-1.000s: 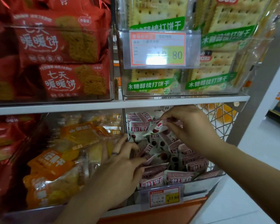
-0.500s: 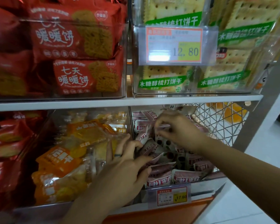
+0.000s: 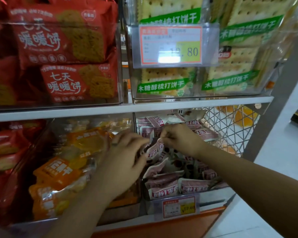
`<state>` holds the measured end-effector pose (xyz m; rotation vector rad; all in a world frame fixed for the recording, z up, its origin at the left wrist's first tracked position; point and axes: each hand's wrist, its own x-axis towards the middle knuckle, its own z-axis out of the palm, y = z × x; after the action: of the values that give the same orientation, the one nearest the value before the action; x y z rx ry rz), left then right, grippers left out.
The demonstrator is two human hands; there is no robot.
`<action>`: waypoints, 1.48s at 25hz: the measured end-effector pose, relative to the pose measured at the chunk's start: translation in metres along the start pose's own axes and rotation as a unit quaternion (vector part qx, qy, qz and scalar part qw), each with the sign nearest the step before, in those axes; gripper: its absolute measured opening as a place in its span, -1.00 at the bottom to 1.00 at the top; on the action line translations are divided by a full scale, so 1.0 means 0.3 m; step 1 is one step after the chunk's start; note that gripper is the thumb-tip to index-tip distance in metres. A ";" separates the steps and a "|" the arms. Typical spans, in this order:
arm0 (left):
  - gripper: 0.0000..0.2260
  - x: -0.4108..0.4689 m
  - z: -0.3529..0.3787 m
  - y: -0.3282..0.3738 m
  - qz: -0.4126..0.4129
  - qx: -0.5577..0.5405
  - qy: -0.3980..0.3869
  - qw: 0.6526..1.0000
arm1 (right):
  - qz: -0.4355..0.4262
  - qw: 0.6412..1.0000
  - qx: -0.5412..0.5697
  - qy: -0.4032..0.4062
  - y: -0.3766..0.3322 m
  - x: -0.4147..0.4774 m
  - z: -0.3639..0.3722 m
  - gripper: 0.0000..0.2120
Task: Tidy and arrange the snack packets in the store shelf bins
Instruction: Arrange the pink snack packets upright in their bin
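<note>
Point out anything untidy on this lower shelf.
The pink packets in the lower right bin lie jumbled, tilted every way, unlike the neatly faced crackers above. The right hand pinches one by its edge; the left hand rests among them.

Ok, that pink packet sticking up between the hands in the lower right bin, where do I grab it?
Pinch the pink packet by its flat sealed top edge, coming from above. It stands tilted on end, wedged among the others in the bin, so only that upper edge is free. The right hand seems to pinch there.
</note>
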<state>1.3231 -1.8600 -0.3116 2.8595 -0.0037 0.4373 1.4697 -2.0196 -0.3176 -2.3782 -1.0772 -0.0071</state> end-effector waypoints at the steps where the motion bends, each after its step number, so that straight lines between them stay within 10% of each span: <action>1: -0.61 0.040 -0.013 0.000 -0.008 0.024 -0.008 1.000 | 0.010 1.000 -0.002 -0.006 -0.001 0.004 0.012 -0.93; 9: -0.61 0.230 0.018 0.070 -0.023 0.194 -0.144 0.970 | 0.094 0.980 0.173 -0.008 -0.019 -0.015 -0.075 -0.94; 14: -0.79 0.234 0.050 0.056 -0.032 0.213 -0.150 0.965 | 0.036 0.963 -0.119 -0.241 0.000 0.046 -0.048 -0.86; 23: -0.64 0.243 0.073 0.027 -0.051 0.144 -0.150 0.977 | 0.096 0.915 -0.189 -0.343 0.031 0.115 0.068 -0.74; 30: -0.65 0.242 0.065 0.030 -0.053 0.147 -0.160 0.975 | 0.085 0.945 -0.205 -0.238 0.002 0.071 0.021 -0.77; 37: -0.62 0.294 0.057 0.055 -0.021 0.227 -0.221 0.948 | 0.063 0.992 -0.088 0.071 -0.023 -0.054 -0.030 -0.88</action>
<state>1.4116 -1.8771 -0.2975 3.3358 0.0869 -0.2582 1.4556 -2.0314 -0.3103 -2.5556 -0.8900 -0.2331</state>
